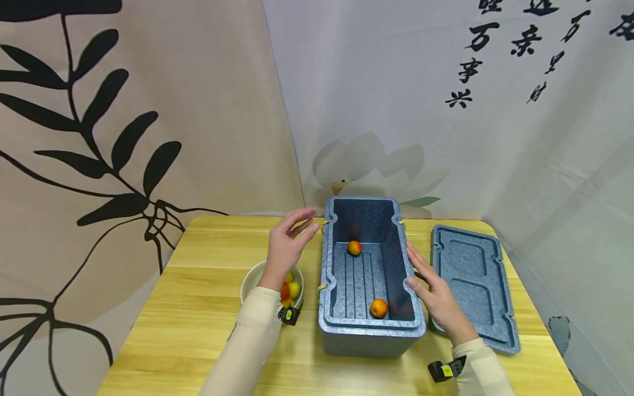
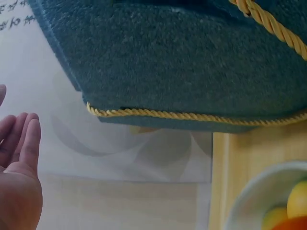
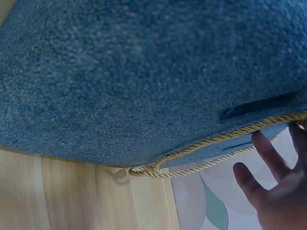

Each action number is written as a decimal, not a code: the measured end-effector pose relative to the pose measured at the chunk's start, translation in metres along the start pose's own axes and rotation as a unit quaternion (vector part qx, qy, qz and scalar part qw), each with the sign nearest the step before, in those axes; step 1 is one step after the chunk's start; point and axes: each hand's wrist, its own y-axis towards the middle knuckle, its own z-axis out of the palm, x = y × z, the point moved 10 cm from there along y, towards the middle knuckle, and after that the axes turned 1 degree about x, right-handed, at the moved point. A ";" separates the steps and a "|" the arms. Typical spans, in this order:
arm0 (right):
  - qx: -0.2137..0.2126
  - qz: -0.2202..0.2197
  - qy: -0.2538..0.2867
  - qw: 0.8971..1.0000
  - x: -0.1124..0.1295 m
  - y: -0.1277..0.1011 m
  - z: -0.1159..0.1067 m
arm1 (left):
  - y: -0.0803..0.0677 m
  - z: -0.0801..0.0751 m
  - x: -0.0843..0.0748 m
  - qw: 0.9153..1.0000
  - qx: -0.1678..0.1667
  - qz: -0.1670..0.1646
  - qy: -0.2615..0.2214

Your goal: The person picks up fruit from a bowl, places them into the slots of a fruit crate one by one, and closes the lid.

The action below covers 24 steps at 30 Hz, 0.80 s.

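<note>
— Where is the box relative to your hands?

— The blue foam box (image 1: 371, 275) stands open on the desk (image 1: 198, 308), right between my hands. My left hand (image 1: 289, 239) hovers just beside its left wall, near the far corner, fingers straight and relaxed, holding nothing. I cannot tell whether the fingertips touch the wall; the left wrist view shows a gap between my palm and the foam.

— And the right one?

— My right hand (image 1: 436, 294) lies along the box's right rim, fingers stretched out flat and apart, gripping nothing. In the right wrist view the fingers (image 3: 268, 153) sit just by the yellow cord (image 3: 206, 148) that runs along the outside of the box.

— What is inside the box?

— Two orange-red fruits: one (image 1: 354, 247) toward the far end of the ribbed floor, the other (image 1: 378, 308) close to the near wall, nearer my right hand.

— Anything else around?

— The box's lid (image 1: 473, 286) lies flat on the desk, inner face up, just to the right of my right hand. A white bowl (image 1: 252, 280) with yellow and orange fruit sits under my left wrist, just left of the box.
</note>
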 end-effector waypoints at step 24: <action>0.000 -0.010 0.011 1.000 -0.002 0.000 0.001 | -0.071 -0.065 0.025 0.995 -0.080 -0.039 0.041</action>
